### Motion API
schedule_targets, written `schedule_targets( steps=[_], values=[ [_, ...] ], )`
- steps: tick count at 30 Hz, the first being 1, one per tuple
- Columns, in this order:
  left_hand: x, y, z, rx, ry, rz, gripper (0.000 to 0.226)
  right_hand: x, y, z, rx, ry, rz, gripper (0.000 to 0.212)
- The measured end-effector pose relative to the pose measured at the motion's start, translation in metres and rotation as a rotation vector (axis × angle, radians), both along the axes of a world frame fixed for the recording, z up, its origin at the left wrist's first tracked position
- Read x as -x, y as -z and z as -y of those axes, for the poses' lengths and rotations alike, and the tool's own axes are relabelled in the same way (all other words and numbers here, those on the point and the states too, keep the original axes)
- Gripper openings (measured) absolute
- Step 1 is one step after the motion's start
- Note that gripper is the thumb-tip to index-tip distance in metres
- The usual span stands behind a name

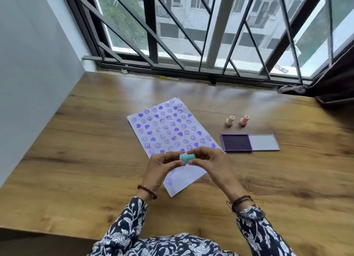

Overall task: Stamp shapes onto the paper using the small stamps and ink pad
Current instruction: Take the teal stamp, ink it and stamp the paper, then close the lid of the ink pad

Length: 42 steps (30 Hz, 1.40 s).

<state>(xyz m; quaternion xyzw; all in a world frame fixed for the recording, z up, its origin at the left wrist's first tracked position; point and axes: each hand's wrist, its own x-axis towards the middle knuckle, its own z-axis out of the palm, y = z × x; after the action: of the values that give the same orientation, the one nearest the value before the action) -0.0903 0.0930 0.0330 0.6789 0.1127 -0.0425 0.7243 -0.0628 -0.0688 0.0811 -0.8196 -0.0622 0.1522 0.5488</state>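
Wall: pale grey painted wall (pixel 28 73) filling the left of the frame, meeting the tabletop edge
Table: brown wood-grain tabletop (pixel 86 160) spanning the middle and lower frame, running up to a barred window (pixel 191 35) across the top
Paper: white sheet of paper (pixel 172 133) lying tilted at frame centre, covered in rows of purple hearts and round smiley prints; its near end passes under the hands, with one round print showing at the lower corner
Left hand: left hand (pixel 161 164) just below centre, raised over the paper, fingertips pinching one end of the stamp; a ring on one finger, a beaded bracelet at the wrist
Stamp in hand: small teal plastic stamp (pixel 186 158) lying sideways between the two hands, above the near part of the paper
Right hand: right hand (pixel 208 160) beside it, thumb and fingers closed on the stamp's other end; cord bracelets at the wrist
Spare stamps: cream stamp (pixel 229 120) and pink stamp (pixel 243 120) right of centre on the table, side by side, beyond the ink pad
Ink pad: purple square ink pad (pixel 236 142) right of the paper, open, its grey lid (pixel 263 142) lying flat against its right side
Curtain: dark curtain (pixel 337 83) at the right edge
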Motion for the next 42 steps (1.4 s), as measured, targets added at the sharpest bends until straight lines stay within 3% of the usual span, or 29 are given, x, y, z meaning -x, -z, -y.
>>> schedule_targets(
  steps=[4, 7, 14, 23, 28, 31, 34, 38, 42],
  values=[
    [-0.015, -0.008, 0.003, -0.094, 0.042, 0.051, 0.033, -0.015, 0.001, 0.004, -0.128, 0.075, -0.161, 0.010],
    [-0.032, -0.010, 0.012, -0.152, 0.072, 0.080, 0.030, -0.028, 0.007, 0.007, -0.124, 0.164, -0.237, 0.023],
    [-0.107, -0.002, 0.054, -0.609, 0.111, 0.261, 0.022, -0.093, 0.010, 0.019, 0.347, 0.225, 0.133, 0.017],
    [-0.180, 0.031, 0.084, -0.983, 0.145, 0.203, 0.029, -0.133, 0.034, 0.027, 0.430, 0.299, 0.266, 0.023],
    [-0.176, 0.031, 0.084, -0.935, 0.104, 0.208, 0.040, -0.117, 0.041, 0.053, 0.333, 0.458, 0.304, 0.009],
    [-0.156, 0.029, 0.080, -0.832, 0.003, 0.259, 0.043, -0.097, 0.045, 0.086, 0.341, 0.689, 0.343, 0.005],
    [-0.128, 0.033, 0.074, -0.730, 0.086, 0.254, 0.049, -0.081, 0.054, 0.127, 0.382, 0.945, 0.271, 0.010],
    [-0.110, 0.034, 0.081, -0.843, 0.270, 0.263, 0.068, -0.079, 0.065, 0.158, 0.510, 0.998, 0.012, 0.043],
    [-0.109, 0.037, 0.096, -1.020, 0.434, 0.269, 0.079, -0.086, 0.069, 0.160, 0.510, 0.978, -0.009, 0.034]
  ],
)
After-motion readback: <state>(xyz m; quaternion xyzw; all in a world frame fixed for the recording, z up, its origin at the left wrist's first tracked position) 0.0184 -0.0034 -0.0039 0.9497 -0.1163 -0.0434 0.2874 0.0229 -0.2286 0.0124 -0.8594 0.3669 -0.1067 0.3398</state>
